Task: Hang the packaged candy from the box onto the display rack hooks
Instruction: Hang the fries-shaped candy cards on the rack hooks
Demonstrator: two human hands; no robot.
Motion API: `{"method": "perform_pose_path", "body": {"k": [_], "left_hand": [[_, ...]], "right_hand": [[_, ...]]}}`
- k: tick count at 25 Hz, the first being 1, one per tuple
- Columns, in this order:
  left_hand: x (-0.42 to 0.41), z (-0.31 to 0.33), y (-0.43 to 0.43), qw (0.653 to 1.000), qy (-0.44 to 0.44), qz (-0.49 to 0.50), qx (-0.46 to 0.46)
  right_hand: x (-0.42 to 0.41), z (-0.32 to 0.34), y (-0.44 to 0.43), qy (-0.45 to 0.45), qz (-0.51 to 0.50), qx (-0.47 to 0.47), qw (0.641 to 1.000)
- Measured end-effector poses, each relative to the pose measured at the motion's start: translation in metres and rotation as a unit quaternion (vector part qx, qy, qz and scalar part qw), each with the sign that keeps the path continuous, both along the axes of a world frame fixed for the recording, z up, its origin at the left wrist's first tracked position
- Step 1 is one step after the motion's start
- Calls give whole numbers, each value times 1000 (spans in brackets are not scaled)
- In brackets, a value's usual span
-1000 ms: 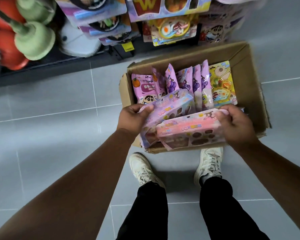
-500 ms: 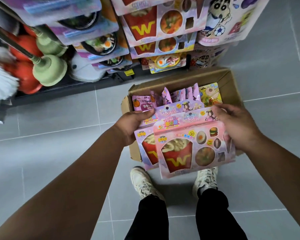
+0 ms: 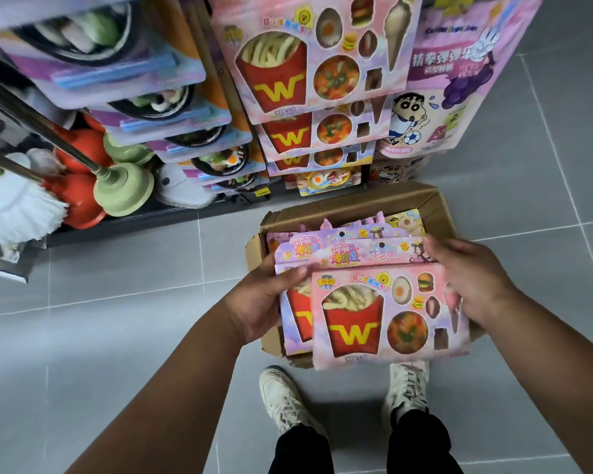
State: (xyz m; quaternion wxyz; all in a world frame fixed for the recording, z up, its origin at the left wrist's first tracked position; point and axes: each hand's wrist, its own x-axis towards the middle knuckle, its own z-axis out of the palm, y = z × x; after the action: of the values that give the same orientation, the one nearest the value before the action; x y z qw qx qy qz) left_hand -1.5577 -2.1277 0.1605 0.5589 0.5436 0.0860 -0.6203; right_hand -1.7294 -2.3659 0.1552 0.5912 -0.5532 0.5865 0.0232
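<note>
I hold two pink candy packs (image 3: 384, 302) printed with red fries cartons, fanned one over the other, above the cardboard box (image 3: 356, 206) on the floor. My left hand (image 3: 264, 299) grips their left edge, thumb on top. My right hand (image 3: 473, 285) grips the right edge of the front pack. Inside the box several more pink and yellow candy packs (image 3: 404, 220) stand upright behind my hands. The display rack straight ahead carries matching fries packs (image 3: 308, 53) hanging in a column, one below another.
To the left of the fries packs hang packs of bowl-shaped candy (image 3: 158, 107); to the right, cartoon-boy packs (image 3: 435, 107). Green plungers (image 3: 124, 189), red plungers and a white mop head (image 3: 18, 210) crowd the far left. Grey tiled floor surrounds the box; my white shoes (image 3: 285, 398) stand just behind it.
The two packs came up out of the box and turned face up toward me. My view tilted upward, bringing the rack's hanging packs into sight.
</note>
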Motion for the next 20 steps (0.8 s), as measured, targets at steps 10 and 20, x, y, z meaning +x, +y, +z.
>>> {"method": "perform_pose_path", "body": {"k": [10,20], "left_hand": [[15,59,-9,989,-101,103,28],[27,136,-13,978,-109,180,-14]], "right_hand": [[29,76,-13,-168,0,118,979],[33,129,-17,-303,2,122,945]]}}
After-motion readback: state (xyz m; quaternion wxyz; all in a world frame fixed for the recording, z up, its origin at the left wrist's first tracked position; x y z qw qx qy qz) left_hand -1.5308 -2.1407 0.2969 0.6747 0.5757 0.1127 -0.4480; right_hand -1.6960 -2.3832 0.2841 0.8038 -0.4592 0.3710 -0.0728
